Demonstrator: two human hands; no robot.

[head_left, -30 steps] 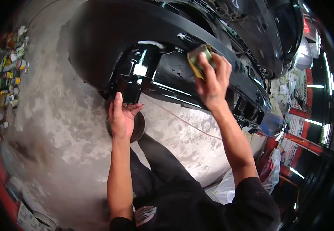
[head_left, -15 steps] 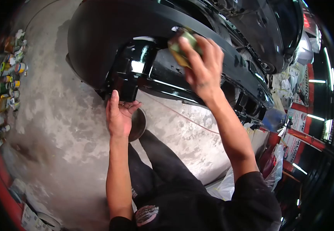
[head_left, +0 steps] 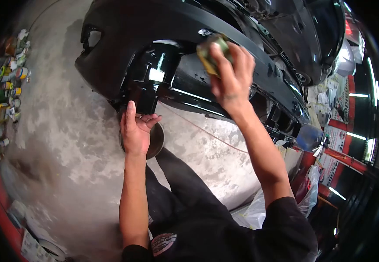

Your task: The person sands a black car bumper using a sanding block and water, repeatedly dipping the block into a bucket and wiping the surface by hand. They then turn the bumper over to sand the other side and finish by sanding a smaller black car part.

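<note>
A large black car bumper (head_left: pixel 163 26) stretches across the upper middle, matte on its outer face and glossy in its recess. My right hand (head_left: pixel 233 78) is wrapped round a green and yellow sponge-like pad (head_left: pixel 210 53), held at the bumper's surface. The pad's underside is hidden. At the bumper's lower edge, my left hand (head_left: pixel 138 131) supports a glossy black projecting part (head_left: pixel 145 99), thumb in front and fingers curled under it.
A round metal bowl (head_left: pixel 156 140) sits on the concrete floor behind my left hand. A thin hose (head_left: pixel 202 127) crosses the floor. Cans and bottles (head_left: pixel 6 91) line the left side. A dark car (head_left: pixel 294 35) stands at upper right, with plastic sheeting (head_left: pixel 256 213) lower down.
My right hand and the pad have shifted slightly right and down. The bumper's left end shows more, with an opening now visible. My left hand has stayed at the same part.
</note>
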